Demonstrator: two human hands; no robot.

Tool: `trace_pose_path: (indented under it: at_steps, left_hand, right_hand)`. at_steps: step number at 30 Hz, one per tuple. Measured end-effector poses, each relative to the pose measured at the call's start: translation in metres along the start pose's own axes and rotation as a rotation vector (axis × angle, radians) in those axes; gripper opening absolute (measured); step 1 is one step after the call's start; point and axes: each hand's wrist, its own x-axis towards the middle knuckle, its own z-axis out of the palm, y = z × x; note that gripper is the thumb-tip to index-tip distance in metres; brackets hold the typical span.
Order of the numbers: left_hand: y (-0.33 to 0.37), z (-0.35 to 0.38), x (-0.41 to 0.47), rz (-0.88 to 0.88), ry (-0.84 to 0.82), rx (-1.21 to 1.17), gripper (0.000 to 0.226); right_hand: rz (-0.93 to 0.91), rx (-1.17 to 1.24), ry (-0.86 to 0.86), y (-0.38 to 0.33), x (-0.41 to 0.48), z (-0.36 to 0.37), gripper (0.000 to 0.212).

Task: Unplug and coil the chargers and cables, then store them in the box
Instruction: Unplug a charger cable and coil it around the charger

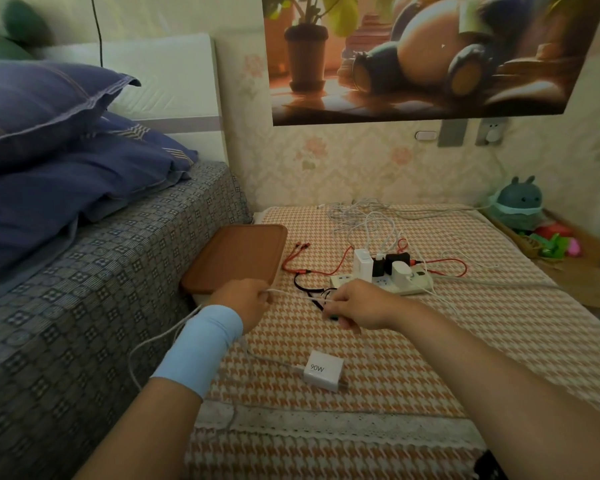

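Note:
A white 90W charger (323,375) lies unplugged on the checked cloth, its white cable (146,344) looping left and up into my hands. My left hand (243,299), with a blue wrist sleeve, grips that cable. My right hand (357,308) pinches the same cable a little to the right, above a black cable (305,289). Behind them a white power strip (381,284) holds several chargers, white and black, with red (444,263) and white cables (368,220) trailing from it. The brown-lidded box (236,258) stands at the left, lid shut.
A bed with a patterned cover (84,306) and blue pillows runs along the left. A teal plush toy (516,202) and bright toys sit at the right by the wall. Wall sockets (492,131) hang under a poster.

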Motion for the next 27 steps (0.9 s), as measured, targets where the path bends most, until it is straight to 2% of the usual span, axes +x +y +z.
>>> trace_pose_path:
  at_steps: [2,6,8,10,14,18,22,24,27]
  left_hand:
    - [-0.006,0.004,-0.001,-0.043,-0.087,-0.003,0.029]
    - [-0.009,0.007,-0.006,-0.082,-0.193,0.126,0.034]
    - [-0.012,0.008,-0.004,-0.079,-0.232,0.083,0.039]
    - [-0.013,0.012,-0.002,-0.068,-0.277,-0.022,0.038]
    - [0.009,0.019,-0.002,0.032,-0.363,-0.068,0.029]
    - [0.038,0.028,0.005,0.148,-0.375,-0.011,0.028]
    - [0.073,0.043,0.014,0.251,-0.331,0.031,0.037]
    - [0.088,0.050,0.020,0.260,-0.321,0.089,0.045]
    - [0.103,0.056,0.031,0.224,-0.308,0.153,0.045]
  right_hand:
    - [0.023,-0.010,-0.028,-0.004,0.000,0.010,0.032]
    - [0.001,-0.235,-0.093,-0.013,0.001,0.041,0.044]
    - [0.035,-0.303,-0.137,-0.016,-0.002,0.056,0.056]
    - [0.030,-0.477,-0.187,-0.017,-0.006,0.064,0.063]
    - [0.053,-0.722,-0.223,-0.009,-0.009,0.053,0.040]
    - [0.215,-0.869,-0.215,0.017,-0.014,0.013,0.031]
    - [0.379,-0.805,-0.156,0.052,-0.023,-0.022,0.038]
    - [0.378,-0.682,-0.098,0.060,-0.026,-0.033,0.043]
    - [0.335,-0.556,0.001,0.067,-0.030,-0.044,0.039]
